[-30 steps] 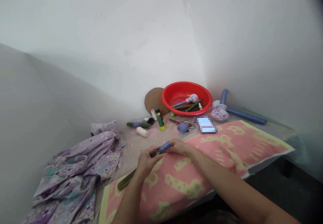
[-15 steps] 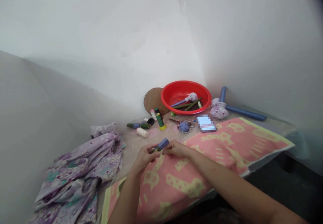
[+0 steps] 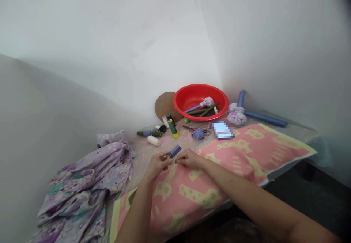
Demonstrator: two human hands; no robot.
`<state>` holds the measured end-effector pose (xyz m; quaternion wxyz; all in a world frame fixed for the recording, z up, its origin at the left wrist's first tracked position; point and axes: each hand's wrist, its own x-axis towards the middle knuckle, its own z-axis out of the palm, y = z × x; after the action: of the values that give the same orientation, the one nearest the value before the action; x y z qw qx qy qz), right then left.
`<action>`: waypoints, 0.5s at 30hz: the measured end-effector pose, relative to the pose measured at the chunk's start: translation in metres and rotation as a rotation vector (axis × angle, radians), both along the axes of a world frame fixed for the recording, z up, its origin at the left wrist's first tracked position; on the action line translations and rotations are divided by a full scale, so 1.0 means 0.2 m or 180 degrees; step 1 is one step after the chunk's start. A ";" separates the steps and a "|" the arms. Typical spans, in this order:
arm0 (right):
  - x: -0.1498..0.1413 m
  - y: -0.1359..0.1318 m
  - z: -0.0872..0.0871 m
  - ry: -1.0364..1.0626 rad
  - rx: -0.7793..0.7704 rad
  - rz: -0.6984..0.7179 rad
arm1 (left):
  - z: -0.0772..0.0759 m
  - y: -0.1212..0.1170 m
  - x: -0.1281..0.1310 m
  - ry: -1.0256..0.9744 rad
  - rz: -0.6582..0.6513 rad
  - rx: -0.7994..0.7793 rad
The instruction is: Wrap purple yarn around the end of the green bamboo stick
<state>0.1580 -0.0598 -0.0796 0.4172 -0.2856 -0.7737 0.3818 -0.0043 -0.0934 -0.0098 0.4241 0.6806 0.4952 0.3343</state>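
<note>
My left hand holds a short green tube partly wrapped in blue yarn, its wrapped end pointing up and right. Beside it, my right hand is closed in a pinch close to the tube's lower part, on what looks like a thin strand of the yarn, hard to make out. Both hands are above a pink and yellow patterned cloth. Beyond them lies a ball of blue yarn, with scissors around and behind it.
At the back stands a red basin containing sticks, beside a brown round board. Several thread spools and another green tube are left of centre. Floral fabric is heaped left; blue-wrapped rods lie right, near a blurred-out bright rectangle.
The view has shifted slightly, so most things appear a little higher and further left. The tube tilts a little differently in my left hand; my right hand stays pinched close to it.
</note>
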 end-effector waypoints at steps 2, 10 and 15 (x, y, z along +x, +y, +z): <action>0.00 0.00 0.00 -0.0066 0.0152 -0.0053 | -0.02 0.02 0.00 -0.0009 0.0007 0.0008; 0.01 -0.01 0.00 -0.0427 0.0542 -0.0296 | -0.13 0.06 -0.01 0.0307 0.0236 0.0217; 0.01 -0.01 -0.01 -0.0717 0.0708 -0.0488 | -0.14 0.05 -0.01 0.1026 0.0486 0.0588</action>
<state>0.1601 -0.0612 -0.0818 0.3848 -0.3368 -0.8290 0.2264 -0.0069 -0.0834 -0.0385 0.2485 0.7217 0.5741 0.2962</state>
